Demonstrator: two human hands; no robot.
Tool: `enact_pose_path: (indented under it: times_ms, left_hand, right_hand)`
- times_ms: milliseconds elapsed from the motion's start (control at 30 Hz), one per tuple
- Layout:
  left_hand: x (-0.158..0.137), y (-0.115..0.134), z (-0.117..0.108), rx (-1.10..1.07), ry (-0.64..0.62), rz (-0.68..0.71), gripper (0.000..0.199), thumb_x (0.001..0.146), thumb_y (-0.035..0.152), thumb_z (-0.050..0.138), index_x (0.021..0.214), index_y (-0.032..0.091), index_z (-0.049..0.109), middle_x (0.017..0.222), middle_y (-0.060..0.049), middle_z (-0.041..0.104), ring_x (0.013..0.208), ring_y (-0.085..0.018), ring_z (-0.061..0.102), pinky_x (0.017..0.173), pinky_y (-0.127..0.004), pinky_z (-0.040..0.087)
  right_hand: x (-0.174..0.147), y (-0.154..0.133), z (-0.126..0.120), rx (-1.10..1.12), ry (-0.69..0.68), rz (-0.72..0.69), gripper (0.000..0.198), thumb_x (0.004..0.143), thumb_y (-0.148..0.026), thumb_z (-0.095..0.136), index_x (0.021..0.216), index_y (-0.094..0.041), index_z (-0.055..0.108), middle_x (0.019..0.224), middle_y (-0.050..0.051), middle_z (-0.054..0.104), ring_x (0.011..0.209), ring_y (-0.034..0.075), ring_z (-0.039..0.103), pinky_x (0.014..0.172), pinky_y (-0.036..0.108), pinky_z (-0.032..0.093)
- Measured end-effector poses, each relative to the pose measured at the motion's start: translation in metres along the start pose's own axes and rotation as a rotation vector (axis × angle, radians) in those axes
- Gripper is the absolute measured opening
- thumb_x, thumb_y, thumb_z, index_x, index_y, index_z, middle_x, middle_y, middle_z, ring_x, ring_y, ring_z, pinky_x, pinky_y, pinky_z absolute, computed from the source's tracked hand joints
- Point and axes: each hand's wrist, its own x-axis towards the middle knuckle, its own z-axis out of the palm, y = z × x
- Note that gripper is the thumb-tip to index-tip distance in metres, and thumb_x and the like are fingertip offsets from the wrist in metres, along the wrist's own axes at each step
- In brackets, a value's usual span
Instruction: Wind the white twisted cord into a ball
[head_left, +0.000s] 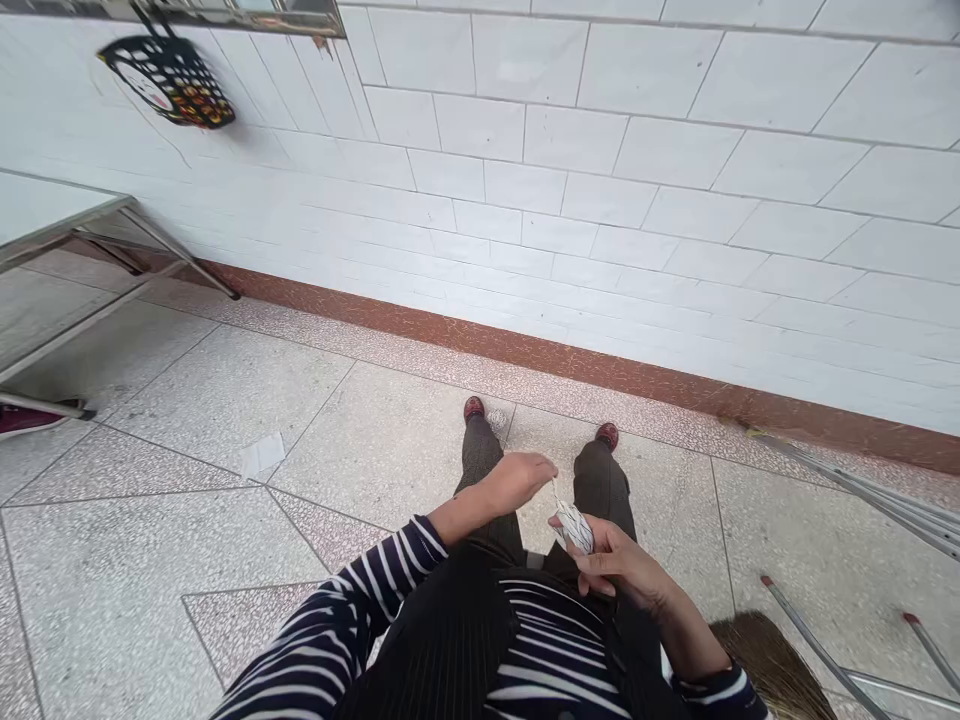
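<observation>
My right hand (611, 560) is wrapped round a small wound bundle of white string (574, 527) with dark flecks, in front of my waist. Up and to the left of it, my left hand (519, 482) is closed in a pinch on a short length of the string (556, 490) that runs down to the bundle. On the floor by my left shoe (473, 407) lies a round ball of similar white string (496, 420). Whether the two are joined by a strand cannot be made out.
A white tiled wall (525, 180) rises ahead of my feet. At left stand a metal-framed table (127, 205) and a dark shoe (37, 415); a white paper (262, 456) lies on the floor. At right are grey poles (862, 490), a broom head (772, 665) and metal legs (810, 640). A patterned bag (169, 78) hangs upper left.
</observation>
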Motion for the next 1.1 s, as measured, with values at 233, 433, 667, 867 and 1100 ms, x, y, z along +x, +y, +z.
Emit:
enact_pose_path:
  times_ms: [233, 433, 667, 867, 1100]
  left_hand:
    - [0.005, -0.003, 0.009, -0.407, 0.038, -0.247, 0.033, 0.1, 0.031, 0.046, 0.097, 0.012, 0.073, 0.086, -0.004, 0.072, 0.081, -0.016, 0.064, 0.076, -0.023, 0.046]
    - [-0.005, 0.002, 0.024, -0.528, 0.053, -0.375, 0.036, 0.095, 0.037, 0.05, 0.082, 0.011, 0.07, 0.068, -0.001, 0.063, 0.065, -0.012, 0.054, 0.066, -0.021, 0.042]
    - [-0.007, 0.003, 0.02, -0.548, 0.064, -0.391, 0.033, 0.095, 0.035, 0.049, 0.086, 0.012, 0.072, 0.082, -0.004, 0.072, 0.075, -0.014, 0.061, 0.074, -0.023, 0.046]
    - [0.006, -0.002, -0.017, -0.663, 0.082, -0.305, 0.039, 0.091, 0.034, 0.06, 0.123, 0.013, 0.065, 0.119, -0.011, 0.07, 0.112, -0.022, 0.062, 0.093, -0.031, 0.048]
    - [0.016, 0.036, -0.041, -0.987, -0.096, -0.157, 0.048, 0.091, 0.042, 0.066, 0.132, 0.017, 0.062, 0.131, -0.012, 0.064, 0.12, -0.024, 0.059, 0.1, -0.035, 0.047]
  right_hand:
    - [-0.002, -0.025, 0.018, 0.175, -0.045, -0.225, 0.083, 0.068, -0.028, 0.086, 0.141, -0.03, 0.047, 0.101, -0.001, 0.058, 0.055, 0.006, 0.052, 0.055, 0.028, 0.053]
    - [0.012, -0.049, 0.007, 0.044, 0.036, -0.297, 0.089, 0.071, -0.023, 0.082, 0.147, -0.033, 0.039, 0.118, 0.006, 0.059, 0.069, 0.012, 0.057, 0.064, 0.031, 0.053]
    - [0.014, -0.047, 0.002, 0.14, 0.1, -0.247, 0.078, 0.067, -0.026, 0.082, 0.138, -0.026, 0.052, 0.087, -0.003, 0.05, 0.062, 0.008, 0.041, 0.067, 0.03, 0.05]
    - [0.01, -0.047, 0.004, 0.169, 0.12, -0.201, 0.048, 0.073, -0.025, 0.078, 0.119, -0.02, 0.064, 0.072, -0.008, 0.039, 0.051, 0.004, 0.031, 0.061, 0.027, 0.049]
    - [0.013, -0.045, 0.0, 0.045, 0.136, -0.179, 0.035, 0.078, -0.026, 0.078, 0.109, -0.019, 0.062, 0.072, -0.008, 0.048, 0.046, 0.002, 0.032, 0.057, 0.028, 0.053]
